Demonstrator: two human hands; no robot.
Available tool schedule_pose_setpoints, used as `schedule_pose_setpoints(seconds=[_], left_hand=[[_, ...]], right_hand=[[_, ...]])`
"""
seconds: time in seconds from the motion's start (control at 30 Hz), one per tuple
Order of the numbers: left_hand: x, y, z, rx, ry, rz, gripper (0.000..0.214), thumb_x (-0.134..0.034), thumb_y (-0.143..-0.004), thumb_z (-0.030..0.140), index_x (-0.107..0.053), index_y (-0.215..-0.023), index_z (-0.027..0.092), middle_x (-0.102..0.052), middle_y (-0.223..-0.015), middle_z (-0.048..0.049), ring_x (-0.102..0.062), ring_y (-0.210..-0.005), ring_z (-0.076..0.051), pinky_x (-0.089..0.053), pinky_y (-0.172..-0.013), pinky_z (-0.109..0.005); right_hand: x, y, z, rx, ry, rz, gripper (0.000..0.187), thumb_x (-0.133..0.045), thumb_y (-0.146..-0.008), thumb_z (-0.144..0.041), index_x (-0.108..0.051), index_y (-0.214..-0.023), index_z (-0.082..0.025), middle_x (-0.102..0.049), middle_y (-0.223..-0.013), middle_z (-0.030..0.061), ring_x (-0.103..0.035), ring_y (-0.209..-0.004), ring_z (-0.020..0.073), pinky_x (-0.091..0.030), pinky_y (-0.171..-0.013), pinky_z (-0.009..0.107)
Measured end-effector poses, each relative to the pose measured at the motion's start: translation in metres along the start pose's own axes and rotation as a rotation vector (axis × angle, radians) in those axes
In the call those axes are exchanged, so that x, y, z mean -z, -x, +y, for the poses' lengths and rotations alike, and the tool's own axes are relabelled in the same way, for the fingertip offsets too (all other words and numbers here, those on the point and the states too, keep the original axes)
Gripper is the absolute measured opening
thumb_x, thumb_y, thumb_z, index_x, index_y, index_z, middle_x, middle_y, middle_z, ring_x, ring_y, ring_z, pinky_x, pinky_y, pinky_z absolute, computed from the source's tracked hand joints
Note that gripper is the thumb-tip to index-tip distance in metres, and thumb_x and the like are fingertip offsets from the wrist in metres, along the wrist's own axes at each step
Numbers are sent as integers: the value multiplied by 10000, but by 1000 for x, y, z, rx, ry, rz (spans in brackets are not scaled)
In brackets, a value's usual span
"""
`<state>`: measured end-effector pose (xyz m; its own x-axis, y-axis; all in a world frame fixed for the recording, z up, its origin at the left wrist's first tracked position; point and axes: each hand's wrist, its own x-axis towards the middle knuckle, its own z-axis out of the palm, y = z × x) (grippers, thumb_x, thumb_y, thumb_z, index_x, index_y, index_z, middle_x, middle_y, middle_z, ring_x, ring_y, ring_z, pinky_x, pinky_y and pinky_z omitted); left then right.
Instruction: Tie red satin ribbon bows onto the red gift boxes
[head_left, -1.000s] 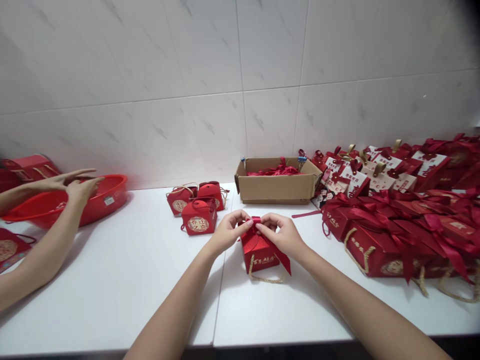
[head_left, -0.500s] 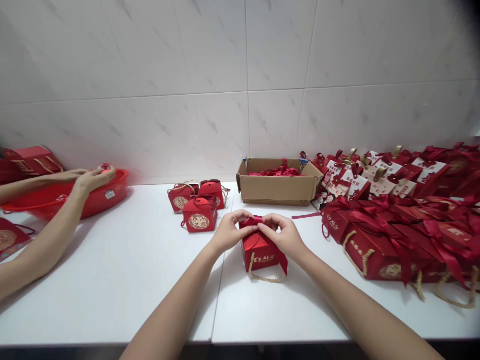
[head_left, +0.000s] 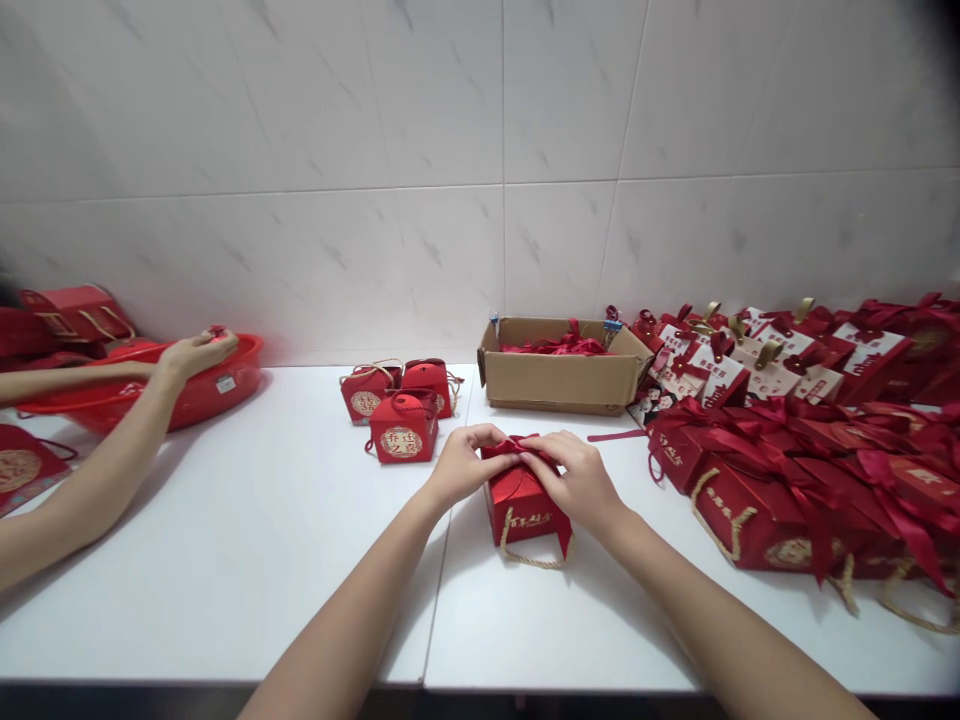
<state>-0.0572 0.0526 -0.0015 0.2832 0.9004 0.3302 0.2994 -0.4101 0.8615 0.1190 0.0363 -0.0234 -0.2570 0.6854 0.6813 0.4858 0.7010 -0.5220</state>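
A red gift box with gold lettering and a twisted gold rope handle stands on the white table in front of me. Over its top, both hands pinch a dark red ribbon. My left hand grips it from the left, thumb and fingers together. From the right, my right hand has its fingertips closed on the same ribbon, close to the left thumb. One ribbon tail hangs down the box's right front corner. The exact fold of ribbon under the fingertips is partly hidden.
Behind is a cardboard box of red ribbons. Several ribboned gift boxes crowd the right side. Three small red boxes stand left of centre. Further left, another person's hand holds something small over a red basin.
My right hand's fingers have shifted left and flattened over the ribbon, which now looks more bunched. The view has moved slightly. At left, the other person's far hand has dropped behind the near one.
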Motion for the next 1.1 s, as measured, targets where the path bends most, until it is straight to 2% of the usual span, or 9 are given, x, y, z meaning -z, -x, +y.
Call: schedule_pose_setpoints(seconds=[0.17,0.3,0.4,0.57,0.7,0.8,0.97,1.03,1.1], left_hand=[[3,0,0,-37,-46,0,148,-692,-679,235,-611,-613,130,-662,-749,-65,-607,-753,-169,-479,-718,-284],[6,2,-1,-92,-122,-18,67,-659,-709,197,-654,-666,145,-684,-803,-67,-625,-779,-170,-492,-722,-278],[8,3,-3,-174,-186,-34,59,-616,-728,143,-671,-717,163,-699,-813,-54,-636,-775,-164,-500,-712,-270],[9,4,-5,-253,-292,-32,132,-558,-755,110,-672,-774,173,-713,-799,-40,-644,-731,-155,-500,-682,-263],[4,4,-4,-274,-275,-28,126,-532,-777,130,-651,-779,171,-706,-805,-45,-639,-733,-153,-495,-671,-257],[-2,3,-4,-256,-231,24,103,-532,-780,144,-631,-772,171,-693,-801,-45,-624,-732,-149,-483,-663,-250],[-8,4,0,-202,-248,132,33,-566,-761,195,-579,-750,167,-628,-743,-24,-561,-682,-133,-441,-619,-242],[-4,5,6,-205,-288,118,59,-575,-753,215,-545,-730,169,-598,-720,-13,-542,-678,-132,-432,-637,-250],[2,8,12,-184,-337,42,114,-570,-758,241,-520,-682,171,-575,-685,-4,-526,-665,-132,-417,-637,-254]], right_hand=[[3,1,-2,-3,63,-55,168,-548,-854,-187,-692,-936,-212,-692,-881,53,-576,-824,206,-482,-761,351],[5,1,-6,-26,64,-55,171,-537,-857,-178,-705,-879,-203,-626,-833,68,-551,-797,194,-478,-723,330],[4,0,-8,-66,87,-35,174,-531,-852,-193,-700,-810,-197,-582,-879,85,-524,-862,214,-461,-784,367],[5,-3,-8,-337,-78,-73,153,-567,-813,-277,-672,-729,-204,-548,-1125,92,-456,-1114,260,-346,-979,454],[7,-7,-8,-518,-382,-216,227,-562,-804,-364,-659,-694,-192,-481,-1294,96,-453,-1192,258,-368,-971,412],[7,-7,-10,-530,-512,-248,305,-564,-798,-429,-647,-647,-178,-417,-1383,95,-433,-1232,270,-395,-945,385],[3,-5,-10,-514,-585,-200,342,-561,-792,-466,-642,-646,-168,-428,-1385,105,-549,-1106,255,-467,-838,345],[2,-5,-10,-505,-569,-187,339,-556,-799,-460,-660,-655,-170,-448,-1368,110,-553,-1101,254,-473,-842,351],[3,-5,-10,-493,-538,-198,333,-555,-808,-450,-680,-664,-178,-453,-1364,106,-525,-1144,257,-463,-873,359]])
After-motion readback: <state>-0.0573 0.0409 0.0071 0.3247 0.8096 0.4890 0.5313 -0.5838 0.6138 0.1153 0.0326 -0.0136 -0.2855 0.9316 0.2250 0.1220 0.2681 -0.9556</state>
